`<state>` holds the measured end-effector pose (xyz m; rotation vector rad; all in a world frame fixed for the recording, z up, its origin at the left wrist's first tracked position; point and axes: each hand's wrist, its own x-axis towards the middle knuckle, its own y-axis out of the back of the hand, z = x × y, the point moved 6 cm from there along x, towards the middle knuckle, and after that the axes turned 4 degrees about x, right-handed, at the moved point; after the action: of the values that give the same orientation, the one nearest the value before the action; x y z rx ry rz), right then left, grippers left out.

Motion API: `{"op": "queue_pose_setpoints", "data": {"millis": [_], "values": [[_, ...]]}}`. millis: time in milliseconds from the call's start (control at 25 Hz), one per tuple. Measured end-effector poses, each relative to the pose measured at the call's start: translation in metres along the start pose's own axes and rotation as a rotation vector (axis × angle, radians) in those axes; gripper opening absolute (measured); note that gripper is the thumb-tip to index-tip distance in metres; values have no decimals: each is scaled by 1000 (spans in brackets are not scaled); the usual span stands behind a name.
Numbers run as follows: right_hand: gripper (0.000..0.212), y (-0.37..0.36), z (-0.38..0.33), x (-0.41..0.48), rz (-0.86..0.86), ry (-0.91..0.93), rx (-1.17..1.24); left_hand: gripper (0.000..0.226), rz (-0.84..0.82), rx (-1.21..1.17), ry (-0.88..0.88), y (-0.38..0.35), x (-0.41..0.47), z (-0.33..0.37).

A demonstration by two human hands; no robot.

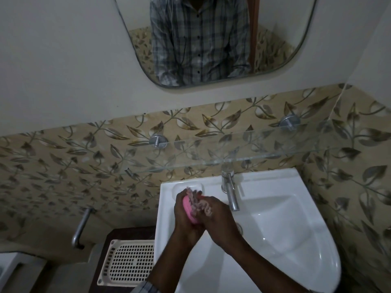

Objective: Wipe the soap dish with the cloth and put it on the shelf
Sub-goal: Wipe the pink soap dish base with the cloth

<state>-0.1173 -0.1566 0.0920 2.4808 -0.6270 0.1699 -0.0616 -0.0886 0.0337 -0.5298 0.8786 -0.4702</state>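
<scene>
Over the left rim of the white sink (275,229) my left hand (182,214) grips a pink soap dish (187,209), tilted on its edge. My right hand (218,216) holds a crumpled pale cloth (198,203) and presses it against the dish's inner side. Most of the dish is hidden by the cloth and my fingers. The glass shelf (243,149) runs along the tiled wall above the sink, on two round metal brackets, with nothing on it.
A chrome tap (230,191) stands just right of my hands. The sink's moulded soap recess (179,187) lies behind them. A white perforated basket (129,263) sits left of the sink, below a metal wall bar (81,227). A mirror (211,39) hangs above.
</scene>
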Motion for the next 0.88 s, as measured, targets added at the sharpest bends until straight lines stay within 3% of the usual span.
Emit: {"op": "queue_pose_setpoints", "data": {"millis": [80, 120, 200, 280, 360, 440, 600, 720, 880], "values": [[7, 0, 12, 0, 90, -89, 30, 53, -9, 23, -116, -1, -1, -7], [12, 1, 14, -3, 102, -100, 45, 54, -22, 9, -110, 0, -3, -6], [37, -1, 6, -11, -42, 49, 56, 57, -77, -89, -64, 8, -4, 0], [41, 16, 20, -9, -179, 85, -20, 60, -90, -167, -22, 21, -3, 1], [43, 53, 46, 10, -5, -100, 81, 66, -151, -221, 1, 27, -4, -4], [44, 69, 45, 17, 148, -90, 21, 73, -215, -274, -2, 24, -5, -8], [35, 1, 9, -18, -96, 14, -63, 68, -184, -236, -27, 12, -4, -7], [50, -9, 18, -19, -109, 154, -136, 65, -169, -188, 3, 8, -3, -6], [42, -12, 21, -18, 11, 31, -131, 61, -183, -197, -16, 2, 0, -9]]}}
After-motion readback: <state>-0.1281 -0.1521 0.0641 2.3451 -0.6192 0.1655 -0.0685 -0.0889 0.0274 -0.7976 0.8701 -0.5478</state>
